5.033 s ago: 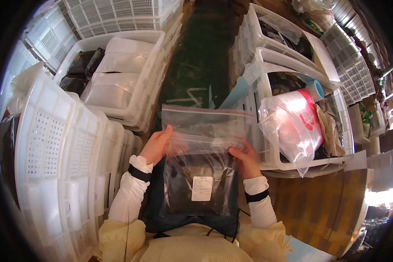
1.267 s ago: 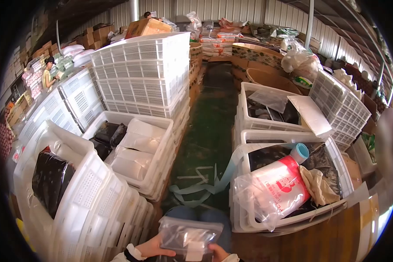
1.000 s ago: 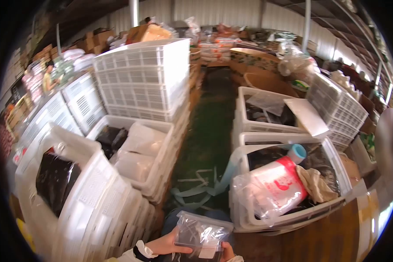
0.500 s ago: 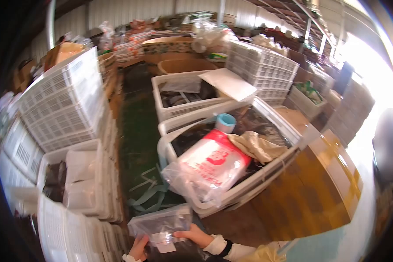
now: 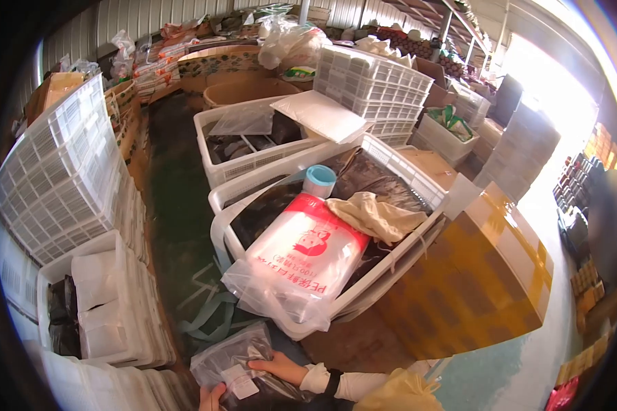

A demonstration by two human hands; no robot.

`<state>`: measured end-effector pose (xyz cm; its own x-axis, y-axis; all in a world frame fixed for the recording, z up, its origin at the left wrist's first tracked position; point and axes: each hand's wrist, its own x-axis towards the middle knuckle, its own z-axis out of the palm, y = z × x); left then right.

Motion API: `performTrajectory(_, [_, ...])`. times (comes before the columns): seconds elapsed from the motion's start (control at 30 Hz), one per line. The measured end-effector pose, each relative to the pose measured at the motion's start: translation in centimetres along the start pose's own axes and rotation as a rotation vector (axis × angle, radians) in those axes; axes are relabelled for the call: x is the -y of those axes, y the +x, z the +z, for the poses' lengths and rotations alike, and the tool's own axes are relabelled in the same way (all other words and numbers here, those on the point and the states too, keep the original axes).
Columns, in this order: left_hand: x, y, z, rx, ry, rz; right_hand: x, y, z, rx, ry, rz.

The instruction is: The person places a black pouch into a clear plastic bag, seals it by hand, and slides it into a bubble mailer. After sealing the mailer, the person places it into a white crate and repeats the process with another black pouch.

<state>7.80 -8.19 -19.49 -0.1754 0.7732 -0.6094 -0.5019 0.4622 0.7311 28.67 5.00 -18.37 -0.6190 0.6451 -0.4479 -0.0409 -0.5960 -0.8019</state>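
At the bottom of the view my two hands hold a clear plastic bag (image 5: 227, 348) with a white label (image 5: 240, 381) on its front. Its lower part looks dark, but what is inside I cannot make out. My left hand (image 5: 212, 397), partly cut off by the frame's edge, grips the bag's left side. From the right, my right hand (image 5: 282, 368) pinches the bag beside the label, thumb on top. Just beyond stands a white plastic crate (image 5: 221, 236), bearing a red and white pack of PE bags (image 5: 312, 250), a blue-and-white roll (image 5: 319, 180) and a beige cloth (image 5: 377, 216).
Stacked white crates (image 5: 58, 164) line the left, above a crate of white packs (image 5: 103, 301). A taped cardboard box (image 5: 473, 274) stands right. Behind are another white crate (image 5: 216, 175) with a white board (image 5: 321, 116) and more stacked crates (image 5: 373, 85). Pale straps (image 5: 209, 312) lie on the green floor.
The view has swung right, so the crates and box appear further left. Both hands still hold the bag, which sits slightly lower and more to the left in view.
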Motion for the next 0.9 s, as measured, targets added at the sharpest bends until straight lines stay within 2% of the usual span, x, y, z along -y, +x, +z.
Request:
performTrajectory(0.07, [0.2,0.4,0.6,-0.071,-0.006,0.031,-0.4,0.1,0.4,-0.037,-0.014,-0.011])
performTrajectory(0.2, [-1.1,0.0,1.5,0.066,-0.127,0.057,0.9,-0.2,0.7,-0.056,-0.007,0.007])
performTrajectory(0.33, [-0.3,-0.4,2.3,0.007,-0.124,0.210,1.2,-0.7,1.3,-0.054,0.068,-0.006])
performTrajectory(0.47, [0.2,-0.5,1.5,0.030,-0.027,0.200,0.1,-0.7,1.0,-0.062,0.006,-0.031])
performTrajectory(0.57, [-0.5,-1.1,2.4,-0.038,-0.056,0.240,-0.1,-0.5,0.9,-0.062,-0.016,-0.048])
performTrajectory(0.67, [-0.8,-1.1,2.4,-0.066,-0.053,0.159,0.0,-0.4,0.8,-0.054,-0.023,-0.058])
performTrajectory(0.9, [-0.5,-0.8,1.9,0.009,-0.046,0.153,-0.4,-0.4,0.7,-0.048,-0.052,-0.053])
